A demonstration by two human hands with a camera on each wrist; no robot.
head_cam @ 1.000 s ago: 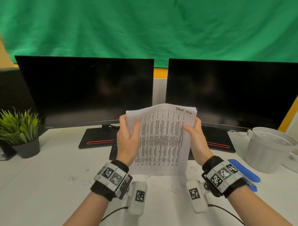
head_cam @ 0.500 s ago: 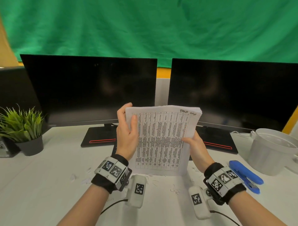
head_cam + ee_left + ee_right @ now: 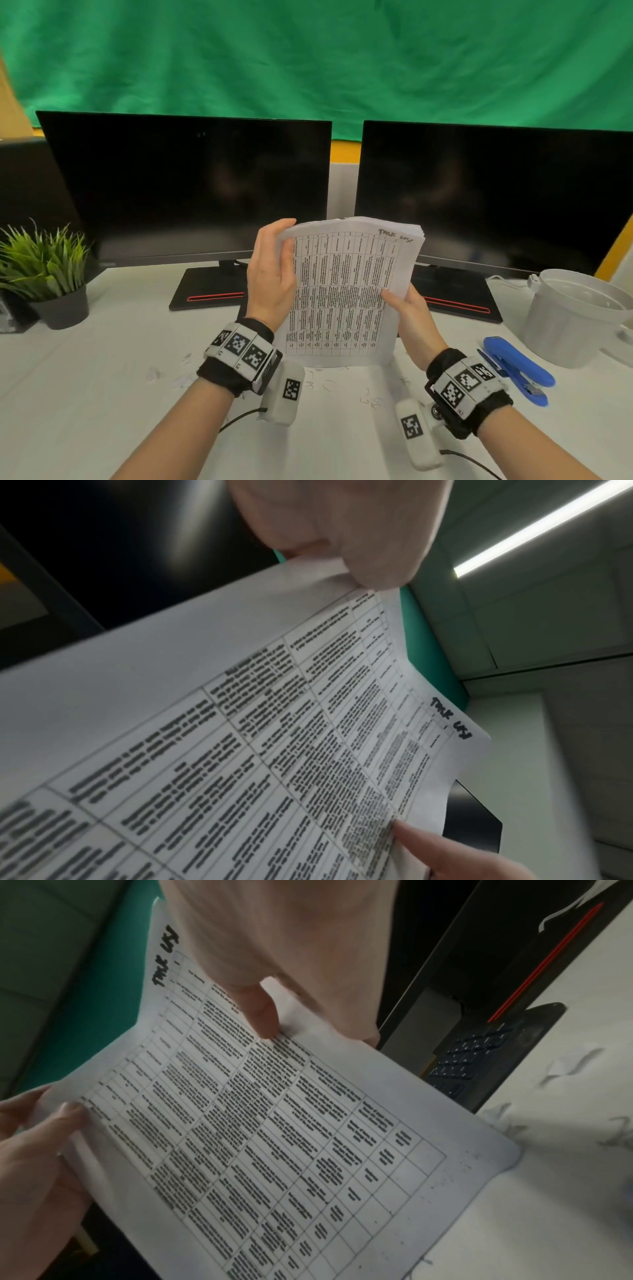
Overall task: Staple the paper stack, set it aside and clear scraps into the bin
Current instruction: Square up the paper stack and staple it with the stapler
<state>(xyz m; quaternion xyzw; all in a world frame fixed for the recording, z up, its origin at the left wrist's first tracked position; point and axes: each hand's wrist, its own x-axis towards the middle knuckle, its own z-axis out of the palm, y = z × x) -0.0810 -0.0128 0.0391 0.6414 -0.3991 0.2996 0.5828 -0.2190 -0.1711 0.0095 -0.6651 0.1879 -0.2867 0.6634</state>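
A stack of printed paper (image 3: 346,294) stands upright in front of me, its bottom edge on the white table (image 3: 102,394). My left hand (image 3: 274,260) grips its top left corner, fingers curled over the top edge (image 3: 342,534). Lower on the right edge, my right hand (image 3: 400,301) pinches the stack (image 3: 274,1137), its thumb (image 3: 260,1010) on the printed face. A blue stapler (image 3: 517,368) lies on the table right of my right wrist. Small paper scraps (image 3: 366,397) are scattered under and beside the stack. The white bin (image 3: 575,315) stands at the far right.
Two dark monitors (image 3: 191,185) (image 3: 496,195) stand close behind the stack, with a black keyboard (image 3: 472,1053) at their feet. A potted plant (image 3: 44,270) sits at the left. More scraps (image 3: 154,373) lie left of my left wrist.
My left hand has slid up the left edge to the top corner. My right hand has moved down the right edge. The stack stays upright on the table.
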